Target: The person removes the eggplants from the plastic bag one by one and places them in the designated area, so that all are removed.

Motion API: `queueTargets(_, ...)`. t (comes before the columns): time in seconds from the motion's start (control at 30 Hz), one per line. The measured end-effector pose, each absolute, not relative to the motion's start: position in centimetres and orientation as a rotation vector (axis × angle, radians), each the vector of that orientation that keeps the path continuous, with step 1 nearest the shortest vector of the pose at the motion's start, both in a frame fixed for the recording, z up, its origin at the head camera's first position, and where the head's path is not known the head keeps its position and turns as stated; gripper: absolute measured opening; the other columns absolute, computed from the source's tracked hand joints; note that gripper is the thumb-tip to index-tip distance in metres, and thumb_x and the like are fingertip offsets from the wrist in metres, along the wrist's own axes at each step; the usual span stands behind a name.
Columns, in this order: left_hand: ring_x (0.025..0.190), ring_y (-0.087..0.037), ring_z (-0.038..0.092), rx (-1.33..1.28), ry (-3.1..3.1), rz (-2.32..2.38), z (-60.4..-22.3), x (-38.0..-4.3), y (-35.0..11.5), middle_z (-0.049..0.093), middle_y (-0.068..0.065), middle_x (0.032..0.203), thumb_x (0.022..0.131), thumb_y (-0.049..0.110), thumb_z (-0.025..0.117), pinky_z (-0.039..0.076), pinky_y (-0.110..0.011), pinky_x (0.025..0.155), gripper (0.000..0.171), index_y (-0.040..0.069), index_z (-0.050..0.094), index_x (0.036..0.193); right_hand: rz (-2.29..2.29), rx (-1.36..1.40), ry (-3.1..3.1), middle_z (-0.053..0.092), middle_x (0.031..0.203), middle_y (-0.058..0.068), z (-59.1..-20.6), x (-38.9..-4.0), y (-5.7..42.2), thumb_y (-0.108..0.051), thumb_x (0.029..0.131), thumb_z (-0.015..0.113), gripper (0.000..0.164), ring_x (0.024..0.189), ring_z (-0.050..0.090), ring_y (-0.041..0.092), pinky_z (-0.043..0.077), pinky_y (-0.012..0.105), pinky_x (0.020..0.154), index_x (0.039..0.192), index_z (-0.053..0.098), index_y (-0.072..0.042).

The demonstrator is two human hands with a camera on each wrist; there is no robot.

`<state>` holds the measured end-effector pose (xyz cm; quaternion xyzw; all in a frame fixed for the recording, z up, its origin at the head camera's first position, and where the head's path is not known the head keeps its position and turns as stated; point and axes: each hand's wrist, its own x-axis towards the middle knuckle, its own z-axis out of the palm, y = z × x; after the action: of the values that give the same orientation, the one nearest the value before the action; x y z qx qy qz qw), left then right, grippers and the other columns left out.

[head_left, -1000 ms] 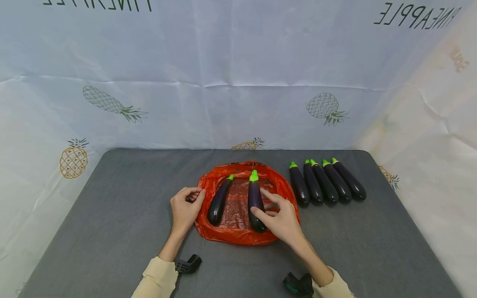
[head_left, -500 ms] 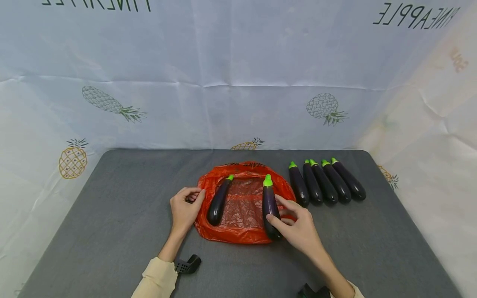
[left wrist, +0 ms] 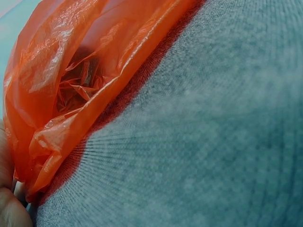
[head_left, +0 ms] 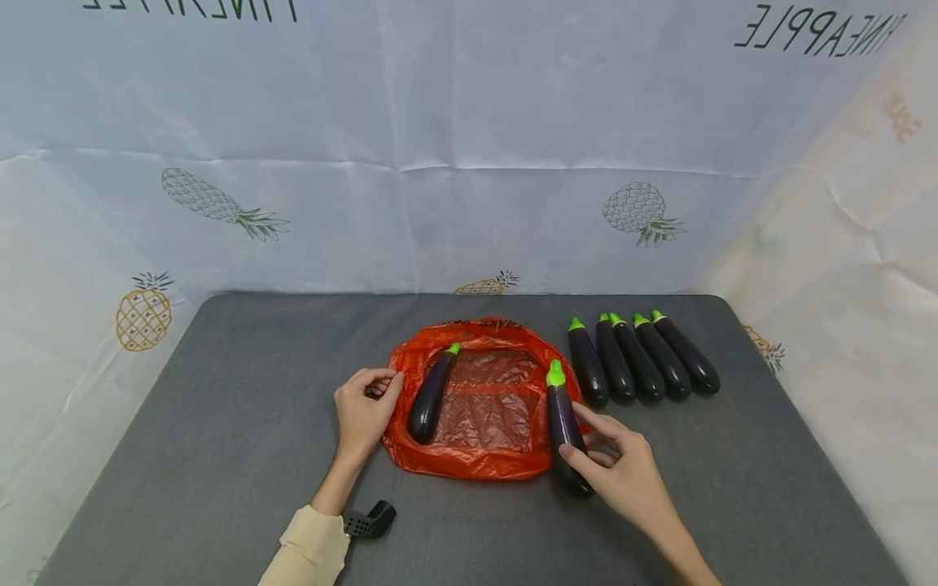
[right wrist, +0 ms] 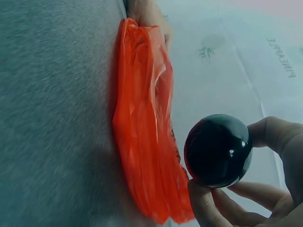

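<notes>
A red plastic bag (head_left: pixel 469 465) lies spread on the table with its mouth facing up. Inside it, toward the left, rests one eggplant (head_left: pixel 432 397) with a bright green stem end. My left hand (head_left: pixel 369 409) pinches the bag's left rim; in the left wrist view the orange-looking film (left wrist: pixel 52 137) bunches at the fingertips. My right hand (head_left: pixel 623 468) grips another eggplant (head_left: pixel 564 427) between thumb and fingers, over the bag's right edge. The right wrist view shows this eggplant's rounded dark end (right wrist: pixel 218 151) held above the table, with the bag beyond.
Several eggplants (head_left: pixel 643 358) lie side by side at the back right, close to the bag's right side. The grey table (head_left: pixel 242 423) ends at a white curtain (head_left: pixel 469 220) printed with pineapples. A black wrist device (head_left: pixel 370 519) sits on the left forearm.
My right hand has drawn the gripped eggplant to the right and toward me, from over the bag's middle to its right edge. The left hand has stayed at the rim.
</notes>
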<state>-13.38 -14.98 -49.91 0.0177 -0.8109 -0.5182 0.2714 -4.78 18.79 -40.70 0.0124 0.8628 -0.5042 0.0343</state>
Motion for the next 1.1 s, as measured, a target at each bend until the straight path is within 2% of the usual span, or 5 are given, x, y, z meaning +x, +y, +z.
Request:
queueTargets(0.17,0.063,-0.003,0.056,0.056,-2.191,-1.401,-49.7,-13.3,-14.9,0.070,-0.008,0.072,0.085,0.009,0.082,0.045,-0.008,0.061,0.006,0.006,0.078,0.083,-1.506,0.063,2.671,0.067,0.134,0.015,-40.9,-3.9,20.1,-0.018,0.090,0.080,0.056,0.100,0.070,0.011,0.061,0.025,0.080,0.142,0.061,-0.013)
queueTargets(0.33,0.063,-0.003,0.055,0.059,-2.193,-1.397,-49.7,-13.3,-14.9,0.070,-0.009,0.072,0.084,0.008,0.082,0.044,-0.008,0.061,0.005,0.005,0.078,0.083,-1.445,0.120,2.678,0.067,0.135,0.015,-41.2,-3.1,21.4,-0.020,0.089,0.080,0.056,0.105,0.072,0.020,0.062,0.030,0.080,0.141,0.062,-0.012)
queueTargets(0.67,0.062,-0.004,0.055,0.066,-2.202,-1.386,-49.7,-13.3,-14.9,0.070,-0.008,0.071,0.084,0.009,0.083,0.044,-0.008,0.060,0.005,0.006,0.078,0.083,-1.365,0.225,2.638,0.060,0.143,0.023,-41.8,-2.4,23.8,-0.022,0.091,0.079,0.058,0.109,0.071,0.026,0.062,0.031,0.082,0.144,0.058,-0.008)
queueTargets(0.9,0.062,-0.003,0.055,0.055,-2.199,-1.397,-49.6,-13.3,-14.8,0.070,-0.008,0.072,0.085,0.010,0.082,0.044,-0.009,0.060,0.006,0.006,0.078,0.083,-1.231,0.293,2.612,0.059,0.142,0.026,-42.2,-2.2,25.2,-0.025,0.092,0.078,0.062,0.117,0.068,0.035,0.062,0.036,0.083,0.146,0.055,-0.007)
queueTargets(1.1,0.062,-0.003,0.055,0.052,-2.190,-1.393,-49.8,-13.4,-14.9,0.070,-0.008,0.072,0.084,0.008,0.082,0.044,-0.008,0.060,0.006,0.006,0.078,0.082,-1.152,0.329,2.613,0.061,0.140,0.028,-42.5,-2.1,26.0,-0.027,0.091,0.079,0.063,0.114,0.069,0.039,0.063,0.037,0.081,0.146,0.056,-0.005)
